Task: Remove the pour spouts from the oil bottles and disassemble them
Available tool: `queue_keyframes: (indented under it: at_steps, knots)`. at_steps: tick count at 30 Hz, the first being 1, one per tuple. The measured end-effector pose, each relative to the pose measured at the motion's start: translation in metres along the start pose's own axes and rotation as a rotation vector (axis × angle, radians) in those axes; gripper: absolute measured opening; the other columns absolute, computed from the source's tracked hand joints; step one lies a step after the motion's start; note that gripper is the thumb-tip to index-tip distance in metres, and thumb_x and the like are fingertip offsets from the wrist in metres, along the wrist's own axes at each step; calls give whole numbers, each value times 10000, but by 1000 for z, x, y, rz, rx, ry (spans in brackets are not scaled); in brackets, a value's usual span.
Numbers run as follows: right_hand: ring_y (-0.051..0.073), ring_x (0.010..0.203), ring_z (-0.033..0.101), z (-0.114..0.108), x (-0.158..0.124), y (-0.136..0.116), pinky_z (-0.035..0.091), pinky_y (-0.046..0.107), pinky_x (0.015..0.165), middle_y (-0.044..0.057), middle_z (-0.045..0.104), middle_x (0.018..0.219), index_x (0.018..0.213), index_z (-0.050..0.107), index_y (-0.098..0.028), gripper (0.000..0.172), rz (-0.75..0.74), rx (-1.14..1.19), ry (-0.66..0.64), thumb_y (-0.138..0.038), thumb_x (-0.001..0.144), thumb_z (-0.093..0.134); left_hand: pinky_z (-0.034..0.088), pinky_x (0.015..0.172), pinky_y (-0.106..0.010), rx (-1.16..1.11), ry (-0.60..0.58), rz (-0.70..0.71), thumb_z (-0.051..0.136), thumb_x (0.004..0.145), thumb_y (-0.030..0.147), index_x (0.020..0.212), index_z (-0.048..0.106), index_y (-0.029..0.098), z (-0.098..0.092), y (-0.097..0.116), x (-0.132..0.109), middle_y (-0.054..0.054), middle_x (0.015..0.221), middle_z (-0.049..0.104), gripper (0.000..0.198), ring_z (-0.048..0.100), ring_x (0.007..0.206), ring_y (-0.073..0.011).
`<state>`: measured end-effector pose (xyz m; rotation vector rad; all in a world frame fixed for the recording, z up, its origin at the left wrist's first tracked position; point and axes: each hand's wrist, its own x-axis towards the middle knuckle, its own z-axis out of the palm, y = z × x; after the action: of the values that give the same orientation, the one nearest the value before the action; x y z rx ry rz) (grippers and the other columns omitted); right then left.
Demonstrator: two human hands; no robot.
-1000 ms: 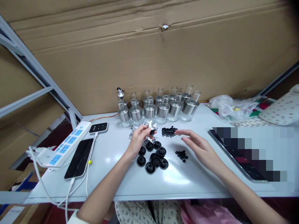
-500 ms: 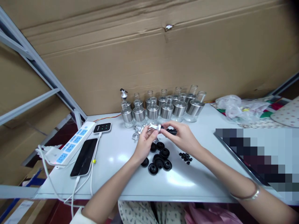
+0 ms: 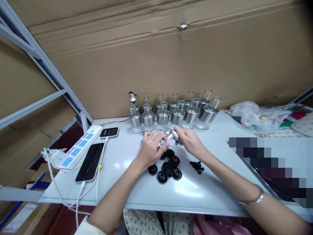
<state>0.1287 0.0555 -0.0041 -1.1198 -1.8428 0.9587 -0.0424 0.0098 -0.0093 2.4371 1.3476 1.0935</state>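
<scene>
A silver bottle pourer spout (image 3: 173, 135) with a wide round base is held between my hands, over the middle of the table. My right hand (image 3: 192, 141) is closed on its base end, thumb on top. Curled about the narrow end is my left hand (image 3: 150, 147), its fingertips partly hiding the metal. More silver spout parts lie beneath and behind my left hand, mostly covered. Just in front lie several black rubber stoppers (image 3: 168, 170). To the right is a small heap of tiny black pieces (image 3: 197, 166).
Glass bottles with steel sleeves (image 3: 163, 117) stand in rows along the cardboard wall (image 3: 146, 65); one at left bears a pourer (image 3: 132, 96) with a black cap. A power strip (image 3: 81, 147), phone (image 3: 90, 162) and cables are leftward. Plastic bags (image 3: 256, 114) lie at right.
The spout has turned in my hands, its round base now facing the right. My left hand has rolled over, back upward, and my right thumb has come onto the base. The view has shifted slightly.
</scene>
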Motion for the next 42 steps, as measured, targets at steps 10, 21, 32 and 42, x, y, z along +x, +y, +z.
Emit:
queue_keyframes:
  at_steps: [10,21,32,42]
  knots:
    - [59,416,175,6,6,-15,152,247,415,-64,210,414,436,253,-221,613,173,112,-134,-739,731,397,255,869,-363,26,20,-96,521,821,553,835,620,212,-11,-1,8,-91,940,658,355,555,891,-241]
    - [68,432,187,23,-9,-26,190,248,431,-58,221,433,451,250,-225,620,209,276,-66,-773,718,367,196,843,-406,-31,111,-173,568,718,665,619,596,223,-19,-20,9,-46,669,572,454,512,751,-235]
    - [55,426,120,12,-12,-17,122,250,421,-73,141,430,441,185,-232,642,268,304,-177,-782,698,396,186,776,-352,284,106,199,437,864,589,833,614,236,-7,-15,4,-31,836,698,396,584,790,-197]
    - [43,445,94,14,-16,-25,87,258,439,-82,138,461,460,212,-231,644,344,411,-231,-790,640,476,220,720,-319,471,321,472,293,974,432,636,459,164,-2,-8,9,25,594,595,462,505,614,-128]
